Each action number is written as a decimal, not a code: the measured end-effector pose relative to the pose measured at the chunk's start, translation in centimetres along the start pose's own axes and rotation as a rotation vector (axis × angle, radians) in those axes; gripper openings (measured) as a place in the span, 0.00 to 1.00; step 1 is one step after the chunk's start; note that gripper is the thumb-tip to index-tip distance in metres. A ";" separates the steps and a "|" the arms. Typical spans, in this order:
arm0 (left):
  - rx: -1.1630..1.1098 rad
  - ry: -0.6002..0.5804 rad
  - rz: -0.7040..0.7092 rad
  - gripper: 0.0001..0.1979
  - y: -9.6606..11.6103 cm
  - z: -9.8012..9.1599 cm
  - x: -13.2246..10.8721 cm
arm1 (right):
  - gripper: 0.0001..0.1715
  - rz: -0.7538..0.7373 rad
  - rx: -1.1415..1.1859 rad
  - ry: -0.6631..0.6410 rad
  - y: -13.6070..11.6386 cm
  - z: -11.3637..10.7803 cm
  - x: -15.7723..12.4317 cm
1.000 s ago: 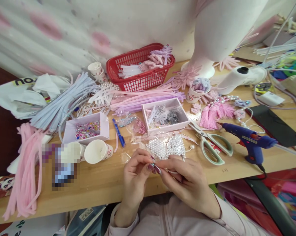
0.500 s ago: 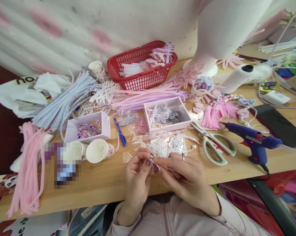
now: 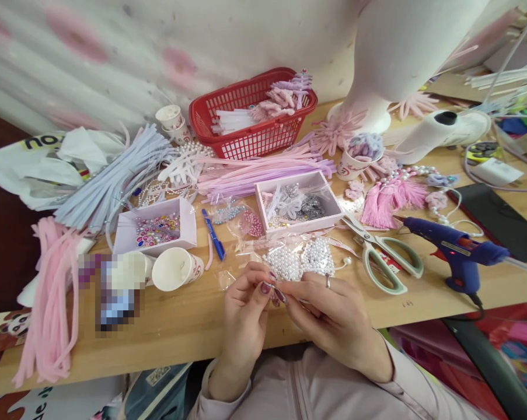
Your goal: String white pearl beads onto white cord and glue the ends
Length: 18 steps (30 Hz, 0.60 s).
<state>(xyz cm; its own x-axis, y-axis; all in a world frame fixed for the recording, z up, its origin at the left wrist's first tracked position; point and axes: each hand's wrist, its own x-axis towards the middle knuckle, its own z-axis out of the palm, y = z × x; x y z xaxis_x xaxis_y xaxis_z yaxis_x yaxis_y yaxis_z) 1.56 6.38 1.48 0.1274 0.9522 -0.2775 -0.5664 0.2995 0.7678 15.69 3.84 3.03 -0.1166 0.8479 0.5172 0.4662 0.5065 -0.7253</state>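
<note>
At the table's front edge, my left hand (image 3: pixel 247 312) and my right hand (image 3: pixel 335 321) meet fingertip to fingertip. Both are closed in a pinch around something tiny and shiny, mostly hidden by the fingers and too small to name. A ring sits on a finger of my right hand. Just beyond the fingertips lie clear bags of white pearl beads (image 3: pixel 283 261). Behind those stands a white box (image 3: pixel 298 226) with clear-bagged silvery pieces in it. To the right of my right hand, scissors (image 3: pixel 388 259) lie with their blades toward the box.
A blue glue gun (image 3: pixel 458 248) with a cord rests at the right. Paper cups (image 3: pixel 175 269), a box of gems (image 3: pixel 184 236) and a blue pen (image 3: pixel 213 235) are at the left. A red basket (image 3: pixel 252 143) stands behind pink and purple pipe cleaners (image 3: pixel 254 175).
Both hands stay almost in place, still pinched together, with slight finger movement around the small shiny thing. The view has shifted very slightly.
</note>
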 end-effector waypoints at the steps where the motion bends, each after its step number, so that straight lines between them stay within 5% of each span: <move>1: 0.009 0.004 0.007 0.09 -0.1 -0.1 0.0 | 0.09 0.004 0.003 -0.001 0.0 0.0 0.0; 18: 0.239 -0.047 0.138 0.07 -0.8 -0.8 -0.3 | 0.10 0.118 0.111 -0.014 -0.3 -0.5 0.2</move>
<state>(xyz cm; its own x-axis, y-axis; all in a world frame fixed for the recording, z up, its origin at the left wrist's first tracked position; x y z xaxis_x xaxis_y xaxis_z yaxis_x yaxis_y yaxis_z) 1.27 5.78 0.50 0.1031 0.9851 -0.1380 -0.3735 0.1669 0.9125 15.96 3.77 3.59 -0.0796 0.9042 0.4197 0.3781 0.4169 -0.8266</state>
